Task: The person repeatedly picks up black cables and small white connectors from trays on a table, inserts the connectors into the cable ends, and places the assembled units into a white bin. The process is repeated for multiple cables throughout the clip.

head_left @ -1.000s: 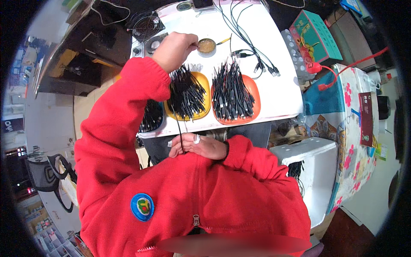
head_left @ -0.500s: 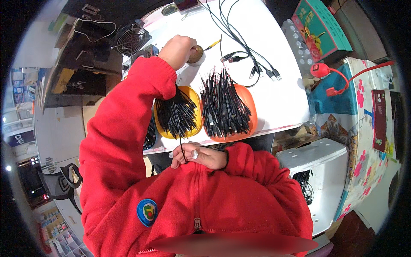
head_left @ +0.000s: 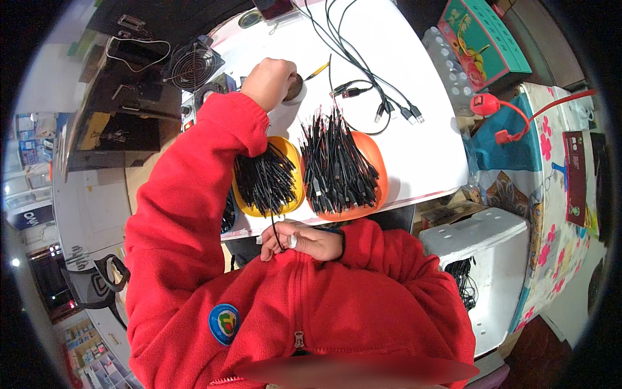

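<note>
My left hand (head_left: 271,83) is closed in a fist over the far part of the white table. It sits beside a small round brownish container (head_left: 293,88), and what its fingers hold is hidden. Close to my chest, my right hand (head_left: 303,242) pinches a thin black cable (head_left: 275,231) that runs up toward the yellow tray. White tape wraps one of its fingers. The yellow tray (head_left: 299,170) holds a dense pile of short black cables (head_left: 264,178). Right of it, an orange tray (head_left: 381,170) bears another pile of black cables (head_left: 337,165) with reddish wire ends.
Long black cables with plugs (head_left: 382,107) lie across the white table (head_left: 424,146). A yellow-tipped pen-like tool (head_left: 317,71) rests behind the container. A black fan (head_left: 194,65) stands far left. To the right are a white foam box (head_left: 476,233) and a flowered table.
My left hand has shifted slightly beside the container and remains closed. My right hand still pinches the cable near my chest. The view has tilted a little.
</note>
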Available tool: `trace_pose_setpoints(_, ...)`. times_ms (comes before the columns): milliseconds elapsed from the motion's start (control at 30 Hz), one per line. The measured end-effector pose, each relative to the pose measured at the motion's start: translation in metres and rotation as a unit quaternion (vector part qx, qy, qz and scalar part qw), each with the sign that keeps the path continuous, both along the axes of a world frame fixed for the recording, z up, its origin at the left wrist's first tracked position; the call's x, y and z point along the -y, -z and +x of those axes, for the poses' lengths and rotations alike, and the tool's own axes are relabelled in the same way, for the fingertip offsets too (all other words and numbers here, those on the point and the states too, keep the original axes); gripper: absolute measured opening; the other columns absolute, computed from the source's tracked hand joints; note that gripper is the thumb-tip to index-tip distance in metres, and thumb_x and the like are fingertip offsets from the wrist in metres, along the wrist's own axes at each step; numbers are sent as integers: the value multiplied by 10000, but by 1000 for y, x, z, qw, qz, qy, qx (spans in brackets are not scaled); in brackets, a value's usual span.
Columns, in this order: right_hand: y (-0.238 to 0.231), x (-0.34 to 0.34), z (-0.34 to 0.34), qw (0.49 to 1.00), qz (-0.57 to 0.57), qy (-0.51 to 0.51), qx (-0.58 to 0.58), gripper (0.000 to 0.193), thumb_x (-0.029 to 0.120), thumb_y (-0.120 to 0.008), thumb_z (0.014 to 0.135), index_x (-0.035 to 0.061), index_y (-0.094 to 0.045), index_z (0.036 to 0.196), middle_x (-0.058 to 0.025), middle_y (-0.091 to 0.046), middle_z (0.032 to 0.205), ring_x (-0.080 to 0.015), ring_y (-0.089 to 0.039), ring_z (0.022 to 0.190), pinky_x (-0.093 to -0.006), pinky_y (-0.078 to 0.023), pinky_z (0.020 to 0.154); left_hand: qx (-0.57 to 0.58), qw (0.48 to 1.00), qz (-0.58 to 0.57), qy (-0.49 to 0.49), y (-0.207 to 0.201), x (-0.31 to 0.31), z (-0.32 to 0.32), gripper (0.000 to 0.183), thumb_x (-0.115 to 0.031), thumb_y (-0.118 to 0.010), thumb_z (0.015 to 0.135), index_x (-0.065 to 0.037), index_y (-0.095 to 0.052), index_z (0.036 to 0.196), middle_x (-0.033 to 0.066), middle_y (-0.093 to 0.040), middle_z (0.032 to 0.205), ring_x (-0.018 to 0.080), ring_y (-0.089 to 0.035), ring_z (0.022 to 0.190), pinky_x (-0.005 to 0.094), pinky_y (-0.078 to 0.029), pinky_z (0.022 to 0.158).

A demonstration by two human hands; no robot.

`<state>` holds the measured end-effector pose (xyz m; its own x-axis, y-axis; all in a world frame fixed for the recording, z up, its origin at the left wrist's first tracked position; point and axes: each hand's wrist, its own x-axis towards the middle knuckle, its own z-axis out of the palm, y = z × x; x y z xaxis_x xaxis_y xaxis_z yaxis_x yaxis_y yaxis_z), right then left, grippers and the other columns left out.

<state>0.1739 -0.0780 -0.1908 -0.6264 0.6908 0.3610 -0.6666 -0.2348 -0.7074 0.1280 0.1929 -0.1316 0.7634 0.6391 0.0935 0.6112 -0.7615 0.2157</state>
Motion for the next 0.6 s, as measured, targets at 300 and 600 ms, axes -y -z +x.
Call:
trace_pose_setpoints(300,-1,12,-11,998,-31,-56,-16,368,245,-291,1014,-23,-385,1248,-135,-543,1137,-192,-510,1087,-345,-363,988,50,999,-2,3,-32,15,-42,79,-68,-629,789,-7,-647,837,213,-637,751,387,-630,708,424,-508,669)
trace_pose_setpoints(600,-17,10,-41,991,80,-19,103,384,293,-375,1014,-7,-400,1253,-104,-484,1191,-169,-433,1171,-314,-320,1020,63,990,22,-122,-55,6,-133,120,-28,-663,780,7,-646,893,186,-657,761,321,-660,693,349,-507,630)
